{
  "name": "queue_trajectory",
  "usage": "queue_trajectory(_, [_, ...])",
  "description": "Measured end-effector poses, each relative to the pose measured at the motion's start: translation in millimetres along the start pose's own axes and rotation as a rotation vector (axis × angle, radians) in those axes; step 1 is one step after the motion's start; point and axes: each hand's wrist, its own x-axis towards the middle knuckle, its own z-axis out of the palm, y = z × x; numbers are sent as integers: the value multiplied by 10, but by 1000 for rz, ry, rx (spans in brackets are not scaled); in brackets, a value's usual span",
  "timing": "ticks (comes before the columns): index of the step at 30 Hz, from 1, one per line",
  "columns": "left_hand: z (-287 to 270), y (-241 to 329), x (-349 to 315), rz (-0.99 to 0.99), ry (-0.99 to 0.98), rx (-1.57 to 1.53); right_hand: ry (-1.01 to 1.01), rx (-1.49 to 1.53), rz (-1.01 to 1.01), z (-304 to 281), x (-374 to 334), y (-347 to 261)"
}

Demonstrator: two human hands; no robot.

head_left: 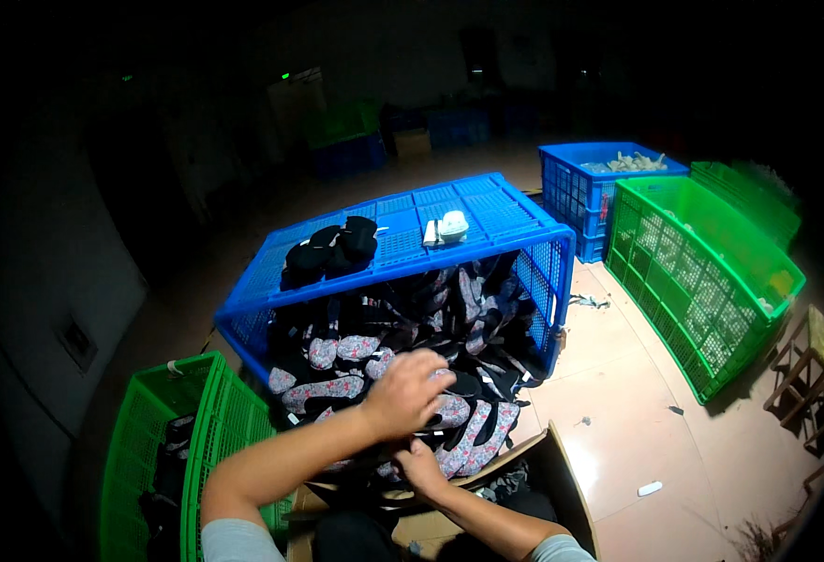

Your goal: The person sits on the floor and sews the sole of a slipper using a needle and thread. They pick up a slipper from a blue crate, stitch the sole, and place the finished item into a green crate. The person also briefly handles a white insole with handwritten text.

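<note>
In front of me a heap of black slippers with pink-and-grey floral soles [337,389] spills out of a blue plastic crate [271,296] lying on its side. My left hand [407,393] is raised over the front of the heap, fingers bent and apart, with nothing visible in them. Just below it, my right hand [421,468] is closed at the edge of the heap. Its fingers pinch a dark piece that looks like a black slipper, mostly hidden by the hand and the pile.
Bundled black items [332,251] and a small white stack [445,229] lie on the crate's upper side. A green crate [207,450] stands at left; a larger green crate [683,281] and blue crates [571,192] at right. A cardboard box [566,487] is by my legs, a wooden stool [805,361] far right.
</note>
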Motion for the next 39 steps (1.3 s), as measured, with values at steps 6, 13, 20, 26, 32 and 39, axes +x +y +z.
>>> queue_trajectory(6, [617, -1233, 848, -187, -32, 318, 40, 266, 400, 3, -56, 113])
queue_trajectory(13, [1446, -1956, 1931, -572, 124, 263, -104, 337, 319, 107, -23, 389])
queue_trajectory(20, [1770, -2131, 2362, -819, -35, 76, 21, 514, 305, -213, 162, 149])
queue_trajectory(26, [1864, -2259, 2470, -914, -96, 94, 49, 521, 250, -234, 139, 309])
queue_trajectory(32, [1778, -2200, 2267, -686, 382, 130, 9, 479, 270, -305, 138, 13])
queue_trajectory(39, [855, -1130, 1053, -297, 779, -193, 379, 623, 99, -517, 195, -533])
